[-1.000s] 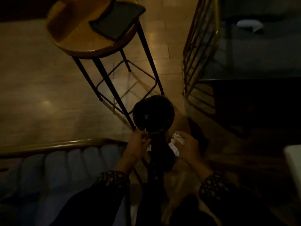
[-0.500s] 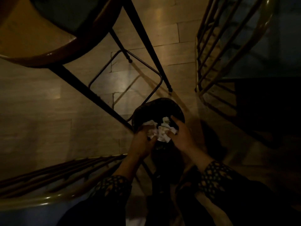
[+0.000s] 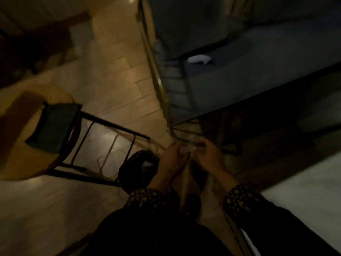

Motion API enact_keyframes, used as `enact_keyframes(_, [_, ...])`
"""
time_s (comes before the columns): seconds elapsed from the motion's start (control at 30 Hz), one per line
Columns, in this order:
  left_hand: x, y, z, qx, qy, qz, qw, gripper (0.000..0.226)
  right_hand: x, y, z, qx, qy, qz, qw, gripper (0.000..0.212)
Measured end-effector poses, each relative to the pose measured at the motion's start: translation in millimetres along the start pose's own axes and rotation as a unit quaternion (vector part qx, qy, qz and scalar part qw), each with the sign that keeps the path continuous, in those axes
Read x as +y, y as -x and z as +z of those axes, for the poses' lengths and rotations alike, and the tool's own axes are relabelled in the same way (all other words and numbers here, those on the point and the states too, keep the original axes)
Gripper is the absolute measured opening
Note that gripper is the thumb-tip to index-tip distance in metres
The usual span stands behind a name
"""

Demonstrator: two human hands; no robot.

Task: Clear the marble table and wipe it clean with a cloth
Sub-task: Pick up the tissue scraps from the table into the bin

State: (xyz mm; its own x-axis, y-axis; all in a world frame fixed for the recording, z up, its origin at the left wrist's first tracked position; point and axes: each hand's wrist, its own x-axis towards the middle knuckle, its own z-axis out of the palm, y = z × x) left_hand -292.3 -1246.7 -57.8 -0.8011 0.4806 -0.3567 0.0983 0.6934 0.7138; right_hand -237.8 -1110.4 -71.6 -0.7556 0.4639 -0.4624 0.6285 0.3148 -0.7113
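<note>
No text, label, brand, number or sign can be read anywhere in this dim, motion-blurred view.
</note>
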Motion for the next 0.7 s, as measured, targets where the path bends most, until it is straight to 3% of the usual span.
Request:
enact_keyframes(0.17, [97,-77,11,-0.061,-0.049,0.094,0.992,0.046,-7,-31,-108,0.132,-0.027,0.003,0.991,0.050])
enact_keyframes(0.27, [137,-136,25,-0.104,-0.078,0.135,0.982,0.039,10,-50,-159,0.178,-0.031,0.035,0.983,0.048])
enact_keyframes(0.57, [297,-263,75,-0.228,-0.129,0.312,0.913,0.036,26,-83,-290,0.339,-0.038,0.153,0.928,0.047])
enact_keyframes(0.7, [390,-294,98,-0.278,-0.095,0.394,0.871,0.031,36,-72,-355,0.374,-0.014,0.179,0.910,0.048])
